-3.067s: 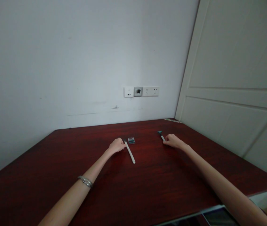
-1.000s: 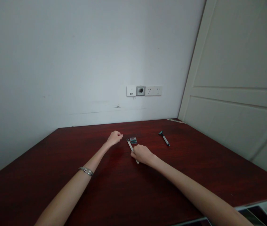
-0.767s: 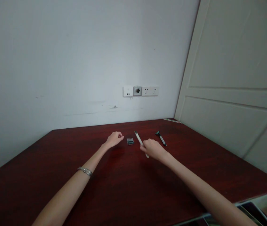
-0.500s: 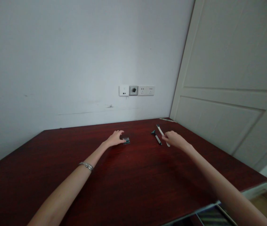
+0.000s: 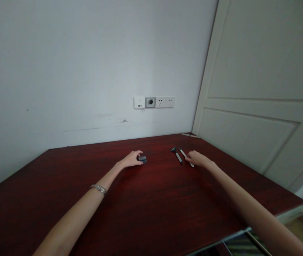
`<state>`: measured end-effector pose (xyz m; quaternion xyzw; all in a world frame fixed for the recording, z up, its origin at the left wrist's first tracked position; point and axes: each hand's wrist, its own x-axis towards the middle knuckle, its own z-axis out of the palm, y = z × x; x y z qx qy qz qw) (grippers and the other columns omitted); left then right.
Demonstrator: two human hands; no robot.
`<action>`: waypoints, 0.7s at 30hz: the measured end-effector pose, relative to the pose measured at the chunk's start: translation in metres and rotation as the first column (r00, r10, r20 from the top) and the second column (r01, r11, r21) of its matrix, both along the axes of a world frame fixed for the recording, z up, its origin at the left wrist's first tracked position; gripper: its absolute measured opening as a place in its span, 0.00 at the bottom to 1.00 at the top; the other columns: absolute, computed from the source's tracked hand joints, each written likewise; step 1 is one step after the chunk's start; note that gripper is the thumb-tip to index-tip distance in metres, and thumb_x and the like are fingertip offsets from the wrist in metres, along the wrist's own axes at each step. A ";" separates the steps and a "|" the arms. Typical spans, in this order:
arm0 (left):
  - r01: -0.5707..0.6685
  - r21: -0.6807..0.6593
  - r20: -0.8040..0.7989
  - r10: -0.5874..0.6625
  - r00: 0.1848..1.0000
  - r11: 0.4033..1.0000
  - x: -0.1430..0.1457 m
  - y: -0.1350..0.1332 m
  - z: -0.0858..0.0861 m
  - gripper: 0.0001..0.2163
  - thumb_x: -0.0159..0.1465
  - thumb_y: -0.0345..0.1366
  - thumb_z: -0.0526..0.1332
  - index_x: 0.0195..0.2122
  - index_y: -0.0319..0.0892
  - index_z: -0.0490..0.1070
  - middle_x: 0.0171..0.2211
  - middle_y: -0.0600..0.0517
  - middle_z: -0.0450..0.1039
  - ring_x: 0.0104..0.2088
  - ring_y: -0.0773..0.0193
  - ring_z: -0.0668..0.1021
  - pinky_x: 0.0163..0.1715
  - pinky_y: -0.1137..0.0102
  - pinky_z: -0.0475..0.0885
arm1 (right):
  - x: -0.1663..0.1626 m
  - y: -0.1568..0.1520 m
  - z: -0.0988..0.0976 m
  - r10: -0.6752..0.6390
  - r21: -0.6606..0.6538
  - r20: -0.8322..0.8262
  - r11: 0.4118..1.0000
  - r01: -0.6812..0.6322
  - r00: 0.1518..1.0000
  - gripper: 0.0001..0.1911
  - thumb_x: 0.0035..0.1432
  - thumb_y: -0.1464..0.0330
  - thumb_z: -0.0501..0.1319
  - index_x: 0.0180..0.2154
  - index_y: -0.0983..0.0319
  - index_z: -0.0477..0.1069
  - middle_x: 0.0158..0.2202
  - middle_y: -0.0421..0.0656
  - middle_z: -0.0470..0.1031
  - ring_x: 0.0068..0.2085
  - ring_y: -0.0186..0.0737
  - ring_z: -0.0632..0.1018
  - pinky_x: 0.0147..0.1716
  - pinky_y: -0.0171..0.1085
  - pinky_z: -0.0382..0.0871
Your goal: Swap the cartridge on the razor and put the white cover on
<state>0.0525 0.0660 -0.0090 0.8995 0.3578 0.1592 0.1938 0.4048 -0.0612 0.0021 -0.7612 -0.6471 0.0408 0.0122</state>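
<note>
My left hand [image 5: 134, 159] has its thumb and fingers round the edges of a small clear case [image 5: 142, 159] with dark contents that I cannot make out. The case is on or just above the dark red tabletop. Over to the right, my right hand [image 5: 194, 158] pinches a white toothbrush [image 5: 183, 153] near its middle. Its dark-bristled head points away from me, and the handle end shows below my fingers. Just left of the toothbrush lies a razor [image 5: 177, 156] with a black head and a grey-and-black handle.
The dark red table [image 5: 140, 206] meets the white wall at the back. Wall sockets [image 5: 164, 102] sit above it. A white panelled door [image 5: 252, 106] stands along the right side. A thin pale strip [image 5: 190, 135] lies in the far right corner. Something striped [image 5: 243, 245] shows below the front edge.
My left fingers have closed in on the clear case, which now looks slightly tilted up. The toothbrush's head has come lower and nearer to me in my right hand.
</note>
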 end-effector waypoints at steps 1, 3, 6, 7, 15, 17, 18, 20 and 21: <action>0.005 0.007 0.003 -0.005 1.000 1.000 0.000 0.000 0.000 0.28 0.49 0.39 0.64 0.52 0.40 0.64 0.44 0.46 0.71 0.43 0.57 0.73 0.44 0.68 0.65 | 0.000 0.002 -0.001 0.004 -0.003 0.004 1.000 -0.004 1.000 0.19 0.59 0.62 0.51 0.31 0.68 0.75 0.34 0.55 0.76 0.36 0.45 0.77 0.33 0.35 0.65; 0.024 0.019 0.007 -0.024 1.000 1.000 0.000 -0.001 -0.001 0.27 0.49 0.38 0.63 0.52 0.39 0.64 0.42 0.46 0.72 0.42 0.58 0.74 0.43 0.69 0.65 | 0.002 0.004 -0.002 0.015 -0.011 0.020 1.000 -0.015 1.000 0.19 0.58 0.62 0.51 0.31 0.68 0.75 0.34 0.55 0.76 0.36 0.44 0.77 0.33 0.35 0.65; 0.039 0.027 0.011 -0.039 0.999 0.999 -0.001 -0.003 -0.001 0.26 0.50 0.36 0.63 0.51 0.39 0.64 0.42 0.47 0.72 0.41 0.59 0.74 0.43 0.69 0.66 | 0.003 0.007 -0.003 0.033 -0.019 0.044 0.999 -0.032 0.998 0.20 0.58 0.62 0.51 0.31 0.68 0.75 0.34 0.55 0.76 0.35 0.44 0.77 0.33 0.35 0.65; 0.041 0.028 0.015 -0.042 0.999 0.999 -0.001 -0.004 -0.001 0.25 0.50 0.36 0.63 0.50 0.39 0.64 0.42 0.47 0.72 0.41 0.59 0.74 0.43 0.69 0.66 | 0.004 0.008 -0.004 0.039 -0.018 0.048 0.999 -0.038 0.998 0.20 0.58 0.62 0.51 0.31 0.68 0.75 0.34 0.55 0.76 0.35 0.44 0.77 0.33 0.35 0.64; 0.016 0.011 0.070 -0.016 0.997 1.000 0.001 -0.008 0.001 0.24 0.50 0.36 0.64 0.49 0.39 0.64 0.40 0.48 0.72 0.41 0.60 0.74 0.44 0.68 0.65 | 0.003 0.000 0.005 0.042 0.015 0.050 0.999 -0.043 0.998 0.23 0.60 0.58 0.48 0.30 0.67 0.74 0.35 0.55 0.76 0.36 0.46 0.77 0.32 0.36 0.64; 0.008 0.022 0.097 -0.010 0.995 1.000 0.004 -0.011 0.004 0.25 0.50 0.37 0.64 0.50 0.39 0.64 0.41 0.47 0.72 0.42 0.59 0.73 0.44 0.68 0.65 | -0.001 -0.004 0.014 0.028 0.077 0.055 0.997 -0.032 0.998 0.22 0.60 0.57 0.49 0.31 0.66 0.74 0.35 0.54 0.76 0.36 0.45 0.77 0.32 0.36 0.63; 0.007 0.029 0.110 -0.010 0.994 1.000 0.006 -0.014 0.006 0.25 0.50 0.37 0.64 0.50 0.39 0.63 0.41 0.47 0.71 0.42 0.59 0.73 0.44 0.67 0.65 | -0.005 -0.005 0.018 0.029 0.113 0.049 0.993 -0.035 0.998 0.21 0.59 0.57 0.49 0.32 0.65 0.73 0.35 0.52 0.75 0.36 0.45 0.76 0.31 0.35 0.63; 0.013 0.047 0.129 -0.019 0.991 0.999 0.012 -0.021 0.012 0.26 0.50 0.36 0.64 0.51 0.40 0.63 0.42 0.47 0.71 0.42 0.59 0.73 0.45 0.67 0.65 | -0.016 -0.009 0.028 0.071 0.172 0.003 0.983 -0.070 0.998 0.20 0.58 0.56 0.52 0.34 0.64 0.73 0.34 0.49 0.75 0.35 0.44 0.76 0.31 0.35 0.63; 0.019 0.060 0.135 -0.027 0.991 0.998 0.015 -0.026 0.015 0.26 0.50 0.36 0.64 0.51 0.40 0.62 0.42 0.47 0.71 0.43 0.59 0.72 0.46 0.66 0.64 | -0.023 -0.010 0.032 0.116 0.200 -0.041 0.974 -0.106 0.992 0.19 0.57 0.55 0.53 0.35 0.63 0.72 0.34 0.48 0.75 0.35 0.43 0.75 0.32 0.34 0.63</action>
